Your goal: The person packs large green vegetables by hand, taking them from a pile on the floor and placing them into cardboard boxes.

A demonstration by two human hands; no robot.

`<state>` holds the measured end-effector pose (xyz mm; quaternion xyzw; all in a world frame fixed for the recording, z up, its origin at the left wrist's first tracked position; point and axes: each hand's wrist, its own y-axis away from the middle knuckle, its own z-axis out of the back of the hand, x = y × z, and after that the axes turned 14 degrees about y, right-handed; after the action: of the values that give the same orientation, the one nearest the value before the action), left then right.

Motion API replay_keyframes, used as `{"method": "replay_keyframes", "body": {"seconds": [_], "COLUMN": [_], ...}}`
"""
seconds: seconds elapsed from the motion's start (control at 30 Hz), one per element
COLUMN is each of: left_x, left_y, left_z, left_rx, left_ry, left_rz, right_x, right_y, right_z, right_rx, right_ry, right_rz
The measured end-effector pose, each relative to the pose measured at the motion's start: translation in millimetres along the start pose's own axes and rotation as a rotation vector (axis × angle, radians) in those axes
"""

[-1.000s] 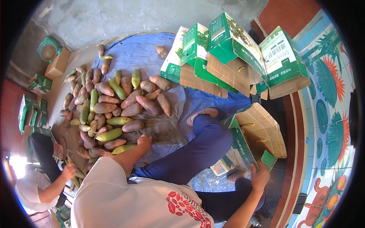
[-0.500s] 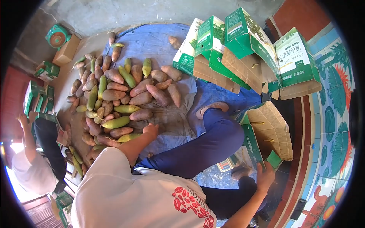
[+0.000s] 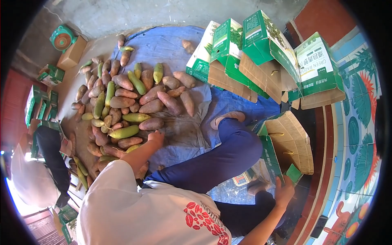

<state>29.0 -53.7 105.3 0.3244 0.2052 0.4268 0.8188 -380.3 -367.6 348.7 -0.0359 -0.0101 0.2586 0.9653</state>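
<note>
Just below a reddish-brown sweet potato (image 3: 151, 124), at the near right edge of a heap of tubers, is my left hand (image 3: 155, 140). Its fingers are small and partly hidden, so I cannot see whether it touches or grips anything. Long green radishes, such as one radish (image 3: 124, 132), lie mixed among the sweet potatoes. On my right, my right hand (image 3: 284, 192) grips the near edge of an open green carton (image 3: 271, 157). The carton's brown flap (image 3: 290, 143) stands up, and a small green flap (image 3: 293, 173) shows by my fingers.
Several green-and-white cartons (image 3: 320, 67) stand open at the upper right on a blue tarp (image 3: 163, 45). Another person (image 3: 34, 177) works at the left by more cartons (image 3: 38, 102). A green fan (image 3: 62, 38) sits on a brown box (image 3: 72, 55). A painted tiled wall (image 3: 355, 122) borders the right.
My left hand has shifted slightly left and up along the edge of the heap. My right hand stays at the carton. The other person's arm has lowered.
</note>
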Motion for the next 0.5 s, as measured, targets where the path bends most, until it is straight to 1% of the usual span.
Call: {"method": "replay_keyframes", "body": {"seconds": [0.17,0.27,0.37,0.5], "left_x": [-5.3,-10.9,-10.0,-8.0], "left_y": [6.0,13.0,4.8,2.4], "left_z": [-12.8,-10.8,-25.3,-30.1], "left_rx": [-0.049,-0.073,-0.085,-0.035], "left_ry": [-0.024,0.024,0.0,0.013], "left_rz": [-0.003,-0.07,-0.086,-0.041], "right_x": [-2.8,-2.7,-2.4,-1.8], "right_y": [0.0,-1.5,-1.4,-1.6], "right_z": [-1.2,-0.9,0.0,0.4], "right_rx": [0.007,0.024,0.037,0.002], "right_ry": [-0.003,-0.002,-0.007,-0.017], "right_rz": [0.003,0.0,-0.001,0.013]}}
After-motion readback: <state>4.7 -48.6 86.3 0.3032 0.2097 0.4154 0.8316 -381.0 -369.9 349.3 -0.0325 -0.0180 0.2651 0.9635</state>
